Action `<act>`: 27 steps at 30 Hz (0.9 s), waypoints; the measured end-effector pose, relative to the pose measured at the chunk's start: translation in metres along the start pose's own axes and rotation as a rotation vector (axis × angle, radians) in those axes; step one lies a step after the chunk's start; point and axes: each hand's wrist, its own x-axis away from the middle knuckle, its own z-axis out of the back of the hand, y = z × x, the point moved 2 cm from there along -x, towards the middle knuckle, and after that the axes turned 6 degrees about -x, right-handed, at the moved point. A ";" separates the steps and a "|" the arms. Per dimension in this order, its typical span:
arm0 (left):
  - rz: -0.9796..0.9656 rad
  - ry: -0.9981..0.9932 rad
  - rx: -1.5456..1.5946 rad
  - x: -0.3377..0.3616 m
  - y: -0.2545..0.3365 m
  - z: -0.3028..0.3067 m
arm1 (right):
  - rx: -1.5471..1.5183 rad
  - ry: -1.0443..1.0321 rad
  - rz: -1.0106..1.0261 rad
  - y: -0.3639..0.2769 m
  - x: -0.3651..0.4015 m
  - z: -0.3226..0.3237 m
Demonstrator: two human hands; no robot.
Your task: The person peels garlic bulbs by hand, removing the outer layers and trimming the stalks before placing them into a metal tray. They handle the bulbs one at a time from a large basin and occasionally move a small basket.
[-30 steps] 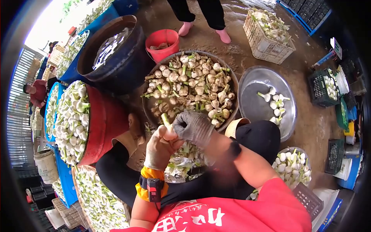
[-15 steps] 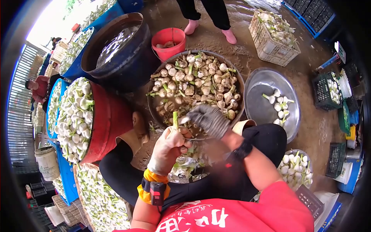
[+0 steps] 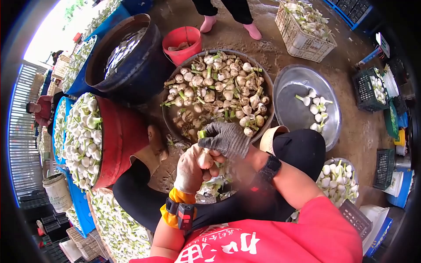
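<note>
My left hand [image 3: 190,168], in a whitish glove, is closed around a garlic bulb [image 3: 205,160]. The bulb's green stem [image 3: 201,134] points up and away from me. My right hand [image 3: 229,139], in a grey knit glove, has its fingers bent and pressed against the neck of the same bulb; whether it also holds a small tool is hidden. Just beyond both hands stands a wide round basin [image 3: 268,94] of soil-stained garlic bulbs [image 3: 228,83]. Pale peelings [image 3: 210,186] lie below my hands, between my legs.
A metal bowl [image 3: 285,118] with several cleaned bulbs stands at right. At left are a red tub [image 3: 120,140] full of white garlic and a dark blue barrel [image 3: 149,65]. A red bucket [image 3: 186,55], a crate [image 3: 302,44] and another person's pink boots [image 3: 252,30] are farther off.
My right hand has come down and left onto the neck of the garlic bulb. The left hand has turned, showing more of the bulb. The view has shifted slightly.
</note>
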 end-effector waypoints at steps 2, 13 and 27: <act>0.030 -0.018 -0.052 0.004 0.004 0.000 | -0.003 -0.022 -0.033 0.012 0.001 -0.003; -0.020 -0.007 0.042 0.001 -0.028 0.034 | 0.359 0.163 0.385 0.046 -0.006 -0.026; -0.016 0.105 0.028 0.006 -0.053 0.040 | -0.330 -0.272 0.054 0.038 0.003 -0.022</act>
